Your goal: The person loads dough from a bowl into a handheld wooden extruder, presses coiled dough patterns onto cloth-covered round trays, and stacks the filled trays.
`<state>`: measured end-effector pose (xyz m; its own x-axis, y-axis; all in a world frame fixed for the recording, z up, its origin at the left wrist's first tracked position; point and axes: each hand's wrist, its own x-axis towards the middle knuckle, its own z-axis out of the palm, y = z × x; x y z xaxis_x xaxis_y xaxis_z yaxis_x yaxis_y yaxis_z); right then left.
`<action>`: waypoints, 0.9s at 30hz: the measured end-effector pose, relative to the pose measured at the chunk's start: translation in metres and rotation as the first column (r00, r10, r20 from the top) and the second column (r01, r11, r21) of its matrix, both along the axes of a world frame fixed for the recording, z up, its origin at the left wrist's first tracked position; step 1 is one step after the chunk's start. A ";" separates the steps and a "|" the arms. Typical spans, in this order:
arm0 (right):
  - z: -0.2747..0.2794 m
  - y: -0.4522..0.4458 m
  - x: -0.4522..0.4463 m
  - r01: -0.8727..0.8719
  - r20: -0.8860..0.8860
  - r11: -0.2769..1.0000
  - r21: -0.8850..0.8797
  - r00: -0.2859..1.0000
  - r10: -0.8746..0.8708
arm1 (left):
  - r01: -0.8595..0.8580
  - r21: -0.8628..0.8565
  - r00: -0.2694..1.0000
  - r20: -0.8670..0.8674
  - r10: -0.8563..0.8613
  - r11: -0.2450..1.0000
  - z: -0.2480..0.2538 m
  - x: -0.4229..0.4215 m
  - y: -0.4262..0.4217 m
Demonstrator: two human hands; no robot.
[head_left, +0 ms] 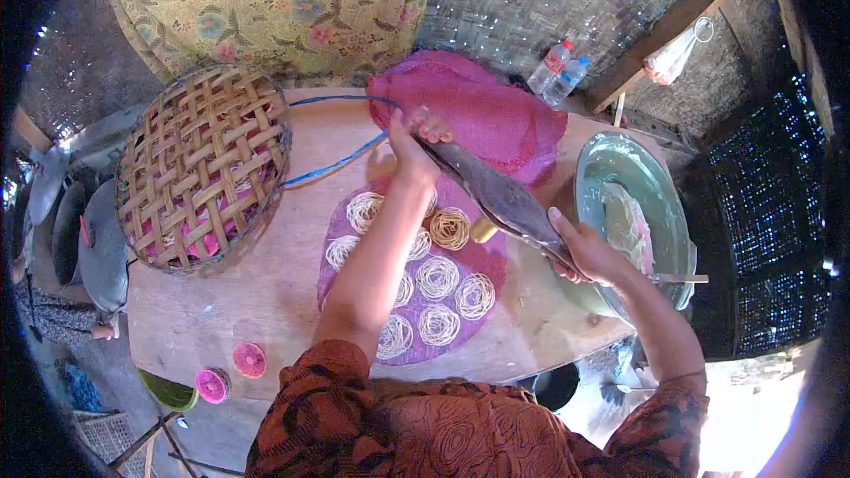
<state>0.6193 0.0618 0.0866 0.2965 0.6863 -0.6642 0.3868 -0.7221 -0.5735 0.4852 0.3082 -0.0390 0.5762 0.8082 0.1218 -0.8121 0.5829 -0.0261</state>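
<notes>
My left hand (420, 140) grips the upper left end of a long dark wooden tool (500, 195), and my right hand (583, 250) holds its lower right end. The tool is tilted above the wooden table. A short yellowish cylinder (483, 230) sticks out beneath it. Below my hands lies a round purple mesh sheet (460, 341) with several pale coiled strand nests (437, 278) and a browner one (450, 228). My left forearm hides part of them. Behind the tool is a pink mesh cloth (478, 106) on the table.
A woven bamboo basket (208, 168) with a blue strap (336, 166) stands at left. At right is a green basin (668, 204) holding pale material. Two bottles (556, 66) stand at the back. Pink round pieces (249, 359) lie near the front left edge.
</notes>
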 end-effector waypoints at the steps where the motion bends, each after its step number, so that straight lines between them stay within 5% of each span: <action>1: 0.001 -0.006 -0.001 0.002 0.067 0.999 -0.037 0.998 0.000 | 0.034 -0.062 0.999 -0.028 -0.036 0.998 -0.020 0.012 -0.006; 3: 0.001 -0.013 -0.003 0.013 0.139 0.997 -0.073 0.990 -0.002 | 0.072 -0.123 0.996 -0.049 -0.078 0.990 -0.042 0.026 -0.011; 6: -0.008 -0.015 -0.001 0.024 0.292 0.996 -0.083 0.957 0.001 | 0.174 -0.090 0.964 0.219 -0.151 0.981 -0.057 0.032 -0.007; 8: -0.013 -0.016 0.002 -0.122 0.407 0.992 -0.031 0.905 0.124 | 0.143 -0.030 0.971 0.198 -0.135 0.989 -0.058 0.030 -0.001; 19: 0.029 -0.028 -0.006 -0.110 0.490 0.990 0.090 0.870 0.052 | 0.081 -0.095 0.993 0.090 -0.073 0.992 -0.016 0.038 -0.024; 23: -0.009 -0.026 0.015 -0.168 0.504 0.968 0.185 0.862 0.053 | 0.089 0.000 0.985 0.147 -0.088 0.996 -0.020 0.030 -0.003; 27: 0.008 -0.028 -0.005 -0.163 0.559 0.983 0.085 0.824 0.088 | 0.074 0.006 0.989 0.128 -0.074 0.997 -0.026 0.018 -0.007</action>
<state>0.6141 0.0343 0.0951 0.4928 0.8077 -0.3238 0.7473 -0.5834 -0.3180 0.5029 0.3015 -0.0652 0.6144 0.7635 0.1991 -0.7565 0.6417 -0.1263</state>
